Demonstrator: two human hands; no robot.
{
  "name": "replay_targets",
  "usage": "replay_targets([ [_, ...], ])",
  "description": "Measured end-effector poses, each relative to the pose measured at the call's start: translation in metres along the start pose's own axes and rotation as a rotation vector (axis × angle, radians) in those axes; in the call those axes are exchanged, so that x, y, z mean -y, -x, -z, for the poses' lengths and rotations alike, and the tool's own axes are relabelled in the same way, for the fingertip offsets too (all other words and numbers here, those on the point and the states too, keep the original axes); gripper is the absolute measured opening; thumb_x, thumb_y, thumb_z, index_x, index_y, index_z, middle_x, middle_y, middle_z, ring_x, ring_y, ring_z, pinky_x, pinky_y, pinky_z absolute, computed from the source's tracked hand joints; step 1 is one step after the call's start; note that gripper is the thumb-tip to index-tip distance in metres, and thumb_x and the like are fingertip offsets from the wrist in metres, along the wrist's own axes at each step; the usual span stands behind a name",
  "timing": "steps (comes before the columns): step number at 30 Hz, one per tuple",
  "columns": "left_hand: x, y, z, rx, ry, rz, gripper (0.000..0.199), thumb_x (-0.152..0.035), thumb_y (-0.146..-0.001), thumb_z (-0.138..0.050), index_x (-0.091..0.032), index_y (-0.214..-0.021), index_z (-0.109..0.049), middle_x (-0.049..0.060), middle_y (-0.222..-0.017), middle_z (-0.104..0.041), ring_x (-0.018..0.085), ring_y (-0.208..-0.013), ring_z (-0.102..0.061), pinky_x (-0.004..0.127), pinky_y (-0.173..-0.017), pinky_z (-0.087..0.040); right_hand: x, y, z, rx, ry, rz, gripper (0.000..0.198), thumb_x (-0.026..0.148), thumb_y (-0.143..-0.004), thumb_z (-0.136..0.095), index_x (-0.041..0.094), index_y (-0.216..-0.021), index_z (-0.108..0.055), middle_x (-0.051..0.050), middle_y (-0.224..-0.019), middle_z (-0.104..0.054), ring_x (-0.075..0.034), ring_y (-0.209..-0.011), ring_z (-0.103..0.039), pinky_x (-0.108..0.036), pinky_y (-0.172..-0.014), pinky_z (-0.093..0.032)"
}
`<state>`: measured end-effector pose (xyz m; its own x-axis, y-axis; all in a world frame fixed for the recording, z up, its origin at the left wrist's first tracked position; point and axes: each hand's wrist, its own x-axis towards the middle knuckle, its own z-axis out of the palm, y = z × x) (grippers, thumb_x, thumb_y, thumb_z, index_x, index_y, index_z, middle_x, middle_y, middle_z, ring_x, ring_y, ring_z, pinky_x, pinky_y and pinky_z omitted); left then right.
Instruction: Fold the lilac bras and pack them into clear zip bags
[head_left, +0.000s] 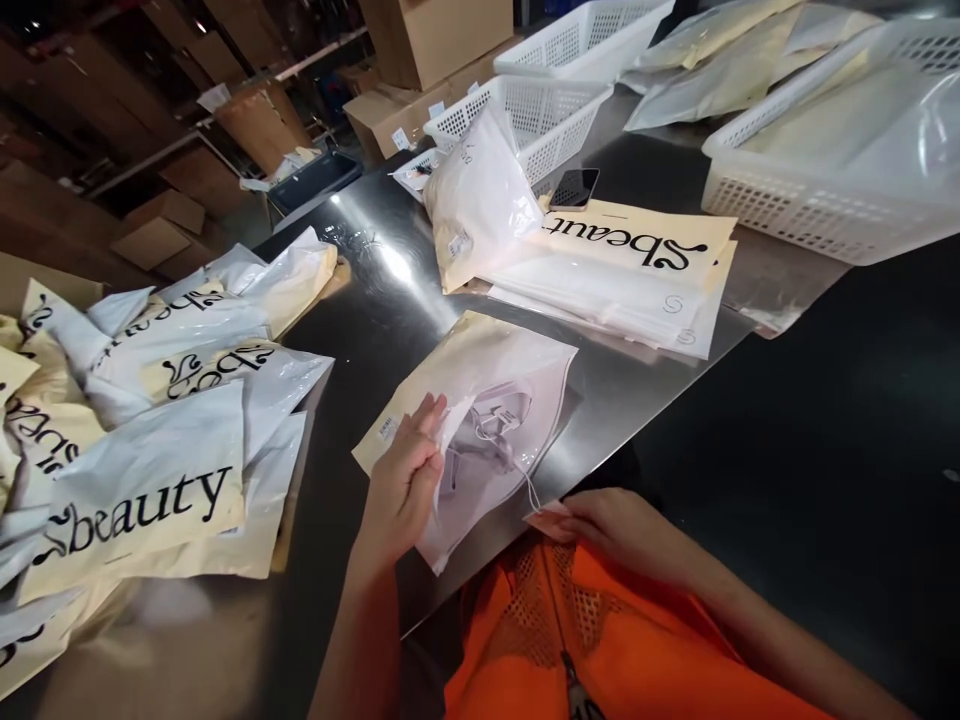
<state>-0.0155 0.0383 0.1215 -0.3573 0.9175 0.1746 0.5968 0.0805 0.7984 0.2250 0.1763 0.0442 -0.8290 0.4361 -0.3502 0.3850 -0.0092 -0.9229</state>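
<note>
A cream and white plastic bag (499, 355) lies on the metal table with its mouth gaping toward me. Inside it sits a folded pale lilac garment (480, 450) with straps or bands. My left hand (405, 475) is closed on the left side of the bag, beside a small barcode label (388, 430). Between the fingertips of my right hand (600, 520) is a hang tag (551, 520), just outside the bag's mouth. A thin white string (531, 490) runs from the tag back into the bag to the garment.
Many filled bags printed "beauty" (150, 510) pile up on the left. A puffy bag (484, 195), flat bags (600, 290) and a phone (575, 188) lie beyond my hands. White baskets (787, 210) and cardboard boxes (442, 45) stand farther back. The table's edge (637, 425) runs close to me.
</note>
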Motion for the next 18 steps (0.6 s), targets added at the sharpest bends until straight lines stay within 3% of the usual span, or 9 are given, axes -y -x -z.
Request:
replay_targets([
  [3, 0.000, 0.008, -0.014, 0.039, -0.219, -0.109, 0.024, -0.012, -0.095, -0.038, -0.021, -0.073, -0.044, 0.004, -0.151, -0.045, 0.023, -0.145, -0.032, 0.050, -0.121, -0.025, 0.019, -0.018, 0.006, 0.036, 0.082, 0.080, 0.043, 0.056, -0.091, -0.051, 0.019, -0.074, -0.064, -0.001, -0.064, -0.057, -0.015, -0.058, -0.051, -0.025, -0.057, -0.040],
  [6, -0.004, 0.010, -0.032, 0.044, -0.452, -0.234, 0.023, -0.006, -0.092, -0.037, -0.020, -0.076, -0.045, 0.009, -0.148, -0.048, 0.025, -0.144, -0.034, 0.054, -0.120, -0.023, 0.038, -0.055, -0.006, -0.045, -0.219, 0.063, 0.050, 0.066, -0.086, -0.050, 0.018, -0.088, -0.066, 0.000, -0.066, -0.055, -0.014, -0.060, -0.050, -0.023, -0.057, -0.042],
  [8, -0.008, 0.015, -0.040, 0.047, -0.587, -0.305, 0.021, -0.008, -0.092, -0.041, -0.019, -0.076, -0.049, 0.011, -0.144, -0.053, 0.030, -0.142, -0.036, 0.059, -0.118, -0.022, 0.048, -0.077, -0.017, 0.018, -0.295, 0.098, 0.046, 0.061, -0.086, -0.051, 0.018, -0.089, -0.067, -0.001, -0.069, -0.058, -0.014, -0.064, -0.053, -0.024, -0.061, -0.046],
  [10, -0.010, 0.028, -0.041, 0.040, -0.667, -0.359, 0.015, -0.015, -0.092, -0.049, -0.019, -0.079, -0.055, 0.011, -0.135, -0.060, 0.033, -0.135, -0.045, 0.060, -0.114, -0.027, 0.052, -0.084, -0.023, 0.074, -0.135, 0.130, 0.034, 0.048, -0.086, -0.053, 0.017, -0.077, -0.066, -0.002, -0.067, -0.060, -0.014, -0.063, -0.054, -0.025, -0.063, -0.045],
  [12, -0.006, 0.051, -0.036, -0.052, -0.688, -0.326, 0.014, -0.024, -0.090, -0.058, -0.019, -0.076, -0.057, 0.009, -0.108, -0.072, 0.029, -0.110, -0.063, 0.048, -0.098, -0.044, 0.048, -0.075, -0.021, -0.052, 0.134, 0.153, 0.028, 0.036, -0.084, -0.053, 0.017, -0.065, -0.061, -0.003, -0.063, -0.060, -0.014, -0.061, -0.053, -0.025, -0.062, -0.041],
  [13, -0.003, 0.066, -0.033, -0.125, -0.677, -0.238, 0.019, -0.028, -0.089, -0.060, -0.019, -0.072, -0.056, 0.006, -0.088, -0.071, 0.024, -0.090, -0.066, 0.039, -0.083, -0.049, 0.044, -0.067, -0.017, -0.150, 0.241, 0.158, 0.030, 0.034, -0.085, -0.053, 0.017, -0.061, -0.059, -0.003, -0.062, -0.059, -0.013, -0.059, -0.052, -0.025, -0.062, -0.039],
  [15, 0.004, 0.097, -0.031, -0.229, -0.570, 0.096, 0.035, -0.036, -0.091, -0.057, -0.020, -0.061, -0.050, 0.000, -0.058, -0.056, 0.016, -0.058, -0.055, 0.029, -0.057, -0.040, 0.035, -0.049, -0.009, -0.264, 0.334, 0.123, 0.038, 0.039, -0.089, -0.051, 0.017, -0.057, -0.057, -0.001, -0.059, -0.057, -0.012, -0.056, -0.049, -0.025, -0.059, -0.036],
  [16, 0.007, 0.112, -0.032, -0.218, -0.445, 0.309, 0.041, -0.041, -0.093, -0.053, -0.020, -0.058, -0.048, -0.001, -0.052, -0.049, 0.014, -0.051, -0.049, 0.027, -0.051, -0.035, 0.031, -0.040, -0.006, -0.243, 0.332, 0.083, 0.044, 0.044, -0.091, -0.049, 0.017, -0.057, -0.057, -0.001, -0.056, -0.056, -0.012, -0.053, -0.047, -0.024, -0.057, -0.035],
  [18, 0.012, 0.133, -0.041, -0.094, -0.035, 0.701, 0.049, -0.052, -0.094, -0.045, -0.019, -0.058, -0.049, -0.001, -0.051, -0.050, 0.013, -0.047, -0.047, 0.025, -0.046, -0.032, 0.026, -0.025, -0.006, -0.071, 0.259, -0.014, 0.051, 0.053, -0.092, -0.047, 0.017, -0.058, -0.058, -0.001, -0.053, -0.055, -0.011, -0.050, -0.046, -0.024, -0.053, -0.034],
])
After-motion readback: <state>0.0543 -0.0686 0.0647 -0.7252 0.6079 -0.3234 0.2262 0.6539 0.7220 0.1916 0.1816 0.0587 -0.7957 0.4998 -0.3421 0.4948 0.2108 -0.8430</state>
